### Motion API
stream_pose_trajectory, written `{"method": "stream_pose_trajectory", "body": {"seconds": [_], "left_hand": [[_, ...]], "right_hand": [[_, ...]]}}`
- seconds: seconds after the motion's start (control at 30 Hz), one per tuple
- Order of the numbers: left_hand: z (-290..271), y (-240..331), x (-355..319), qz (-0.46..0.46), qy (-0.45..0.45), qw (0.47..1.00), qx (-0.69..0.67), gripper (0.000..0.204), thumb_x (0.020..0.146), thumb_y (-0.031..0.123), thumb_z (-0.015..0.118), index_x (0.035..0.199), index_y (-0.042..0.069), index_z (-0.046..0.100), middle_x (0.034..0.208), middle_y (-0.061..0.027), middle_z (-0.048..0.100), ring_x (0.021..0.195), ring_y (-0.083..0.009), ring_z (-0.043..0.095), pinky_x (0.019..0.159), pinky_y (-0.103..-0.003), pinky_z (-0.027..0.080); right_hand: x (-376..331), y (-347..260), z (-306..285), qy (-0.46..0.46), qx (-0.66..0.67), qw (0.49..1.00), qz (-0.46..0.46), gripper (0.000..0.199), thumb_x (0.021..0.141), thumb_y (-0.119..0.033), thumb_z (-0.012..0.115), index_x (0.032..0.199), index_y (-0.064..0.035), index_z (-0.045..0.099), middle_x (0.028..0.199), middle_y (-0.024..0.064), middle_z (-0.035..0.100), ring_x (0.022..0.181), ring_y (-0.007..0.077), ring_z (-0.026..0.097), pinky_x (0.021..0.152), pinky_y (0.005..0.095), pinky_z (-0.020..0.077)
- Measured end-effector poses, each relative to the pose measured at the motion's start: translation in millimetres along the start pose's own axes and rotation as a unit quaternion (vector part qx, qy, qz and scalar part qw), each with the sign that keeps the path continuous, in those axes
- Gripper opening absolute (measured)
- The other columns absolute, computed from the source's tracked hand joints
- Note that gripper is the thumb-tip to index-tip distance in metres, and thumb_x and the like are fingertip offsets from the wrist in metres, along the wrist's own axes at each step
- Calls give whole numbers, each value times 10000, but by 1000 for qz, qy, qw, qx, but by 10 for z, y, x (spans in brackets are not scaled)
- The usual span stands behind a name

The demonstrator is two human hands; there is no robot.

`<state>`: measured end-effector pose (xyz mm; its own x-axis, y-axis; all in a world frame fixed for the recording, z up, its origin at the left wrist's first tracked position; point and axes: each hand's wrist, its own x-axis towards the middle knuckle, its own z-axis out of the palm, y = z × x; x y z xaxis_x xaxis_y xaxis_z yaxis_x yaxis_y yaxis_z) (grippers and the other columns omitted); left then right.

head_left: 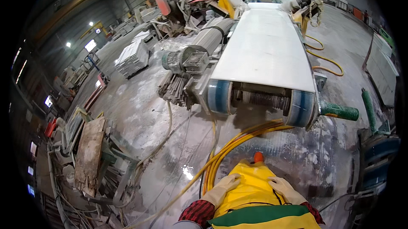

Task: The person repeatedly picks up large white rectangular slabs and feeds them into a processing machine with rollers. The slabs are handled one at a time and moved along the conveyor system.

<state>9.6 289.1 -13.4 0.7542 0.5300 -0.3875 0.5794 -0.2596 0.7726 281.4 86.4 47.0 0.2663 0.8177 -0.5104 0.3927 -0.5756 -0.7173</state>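
Note:
Both of my hands wear off-white gloves and rest on the yellow apron [250, 186] over my front. My left hand [222, 188] lies along the apron's left side, fingers stretched toward its middle. On the other side, my right hand [287, 189] lies with its fingers on the yellow cloth. Neither hand shows a tool or other object in it. Ahead of me stands a long conveyor-like machine with a glossy white slab [265, 50] on top. Its near end has two blue-banded rollers or wheels, the left one [219, 96] and the right one [301, 108].
Yellow hoses [229, 146] curve across the wet floor between me and the machine. A green bar [340, 110] juts from its right side. At left are a motor [174, 61], stacked slabs [134, 54] and a scrap pile with a worn board [89, 156]. More blue-banded rollers [380, 161] stand at right.

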Motion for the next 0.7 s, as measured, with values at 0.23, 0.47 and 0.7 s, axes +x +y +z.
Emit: {"method": "stream_pose_trajectory", "body": {"seconds": [0.23,0.47,0.7], "left_hand": [[23,-81,18,10,5,1000,20,504,982,452,609,1355,116,648,1299,-198,691,1222,-389,641,1021,-441,505],[-27,29,-42,9,8,1000,26,479,1012,396,622,1354,62,645,1288,-193,702,1199,-346,662,1018,-387,503],[-403,324,-251,33,15,999,-32,461,997,389,616,1363,110,637,1274,-210,680,1199,-360,644,1002,-412,509]], "right_hand": [[-50,-42,-32,-20,32,999,-10,534,985,-411,542,1410,-102,637,1430,201,636,1318,380,596,1115,404,447],[35,36,49,-10,-23,1000,0,522,976,-410,539,1421,-152,633,1413,215,640,1307,376,604,1116,405,451],[-56,-87,64,-9,173,983,-67,509,1018,-398,603,1407,-71,633,1355,201,671,1249,312,636,1073,370,465]]}}
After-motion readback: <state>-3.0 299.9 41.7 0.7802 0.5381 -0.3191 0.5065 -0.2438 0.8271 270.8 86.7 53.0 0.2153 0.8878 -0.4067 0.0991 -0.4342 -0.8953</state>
